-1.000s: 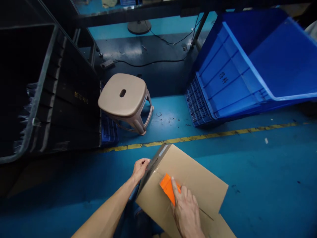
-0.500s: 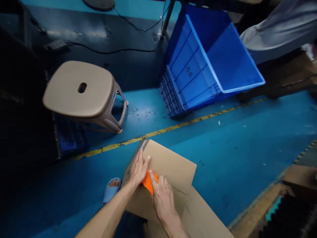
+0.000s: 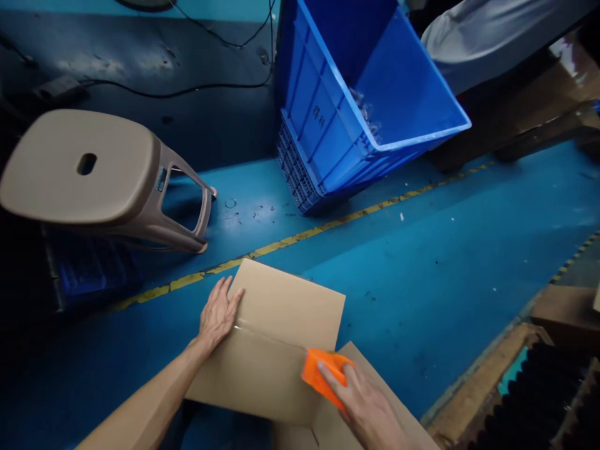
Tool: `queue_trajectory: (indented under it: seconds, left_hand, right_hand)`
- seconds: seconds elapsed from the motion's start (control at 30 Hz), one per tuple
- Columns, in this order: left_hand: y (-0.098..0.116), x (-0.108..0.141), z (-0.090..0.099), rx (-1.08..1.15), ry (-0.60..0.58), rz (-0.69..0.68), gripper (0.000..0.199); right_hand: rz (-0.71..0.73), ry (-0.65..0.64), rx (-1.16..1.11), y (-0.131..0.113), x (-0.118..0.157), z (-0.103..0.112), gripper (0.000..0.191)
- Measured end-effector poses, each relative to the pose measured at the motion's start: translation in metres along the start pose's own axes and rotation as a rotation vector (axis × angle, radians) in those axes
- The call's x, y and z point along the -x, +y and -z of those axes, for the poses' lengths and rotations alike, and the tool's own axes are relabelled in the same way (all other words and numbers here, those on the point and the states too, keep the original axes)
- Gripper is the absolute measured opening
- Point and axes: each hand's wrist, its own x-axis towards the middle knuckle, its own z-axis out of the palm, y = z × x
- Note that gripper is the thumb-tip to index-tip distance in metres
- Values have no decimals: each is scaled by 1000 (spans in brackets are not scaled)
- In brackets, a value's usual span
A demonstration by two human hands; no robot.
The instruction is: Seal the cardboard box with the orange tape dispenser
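Note:
A brown cardboard box (image 3: 262, 369) stands low in the middle of the view, with one flap raised toward the far side and another spread to the lower right. My left hand (image 3: 219, 314) rests on the left edge of the box, its fingers spread and holding nothing. In my right hand (image 3: 360, 394) is an orange tool (image 3: 325, 374), gripped with the fingers wrapped round it. The tool is at the right end of the crease below the raised flap. My right palm is hidden from view.
A beige stool (image 3: 84, 169) stands at the left. A large blue bin (image 3: 323, 106) sits beyond the box, near a person's grey sleeve or clothing (image 3: 497, 37). Black cable (image 3: 178, 92) crosses the floor. Cardboard and dark ridged items (image 3: 539, 387) lie at lower right.
My right hand has moved right with the orange tool, away from my left hand. My left hand has shifted left along the box. The view has also shifted, moving the stool and bin leftward.

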Motion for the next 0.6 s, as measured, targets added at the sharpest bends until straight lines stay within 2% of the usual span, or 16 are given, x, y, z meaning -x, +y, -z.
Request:
queue_trajectory:
  seconds: [0.07, 0.13, 0.23, 0.3, 0.4, 0.5, 0.6]
  left_hand:
    - [2, 0, 2, -34, 19, 4, 75]
    - [2, -1, 3, -68, 37, 4, 75]
    - [4, -2, 5, -120, 57, -8, 73]
    - [7, -3, 6, -162, 61, 0, 72]
    - [15, -2, 9, -218, 63, 26, 71]
    - [24, 0, 14, -314, 27, 141, 73]
    - [30, -1, 17, -436, -27, 240, 76]
  right_hand:
    - [32, -28, 8, 41, 39, -7, 88]
    - [46, -50, 17, 73, 66, -16, 87]
    - [-11, -62, 21, 92, 80, -35, 80]
    - [-72, -86, 26, 88, 72, -48, 78]
    - [-163, -162, 52, 68, 45, -62, 78]
    - [-199, -258, 63, 49, 16, -61, 77]
    - [-214, -303, 31, 33, -3, -53, 82]
